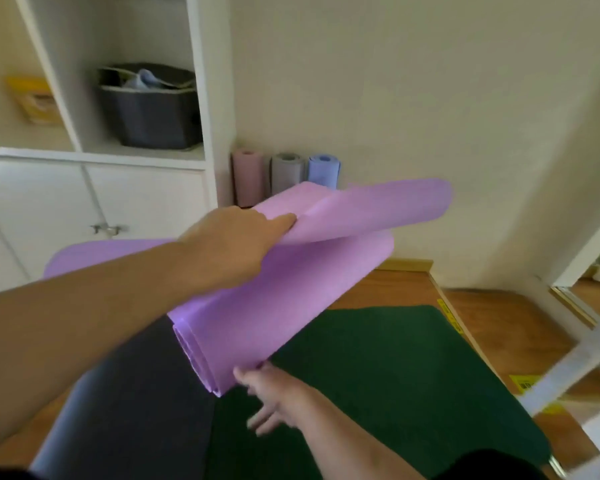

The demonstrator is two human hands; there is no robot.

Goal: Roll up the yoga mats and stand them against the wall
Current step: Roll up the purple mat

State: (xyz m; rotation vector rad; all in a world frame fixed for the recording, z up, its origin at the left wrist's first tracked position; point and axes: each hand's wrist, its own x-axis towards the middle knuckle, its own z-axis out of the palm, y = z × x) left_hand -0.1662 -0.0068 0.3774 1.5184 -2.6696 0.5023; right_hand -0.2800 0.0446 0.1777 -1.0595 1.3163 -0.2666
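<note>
Head cam view, only one angle here. The purple mat (267,306) is mostly rolled and held up off the floor, lying at a slant with its near end low toward the camera and its far end pointing up toward the wall (395,98). The outer flap has come loose at the far end and sticks out to the right above the roll.

Left hand (229,244) grasps that loose flap near the top of the roll, thumb on top and fingers curled under the sheet. Right hand (271,393) is at the near end of the roll, thumb touching the lower edge, but the other fingers are spread out and relaxed below it, so it's not really clamping anything, more propping it.

Under the roll on the wooden floor (499,323) there's a dark green mat (378,375) lying flat, and just left of it a dark grey mat (125,410), also flat, their edges touching or overlapping, can't tell which.

Against the wall in the corner by the white cabinet (84,199), three rolled mats stand upright side by side: pink (246,178), grey (286,171) and blue (323,169). On the cabinet's open shelf sits a dark bin (149,112) with stuff in it, too blurry to make out
</note>
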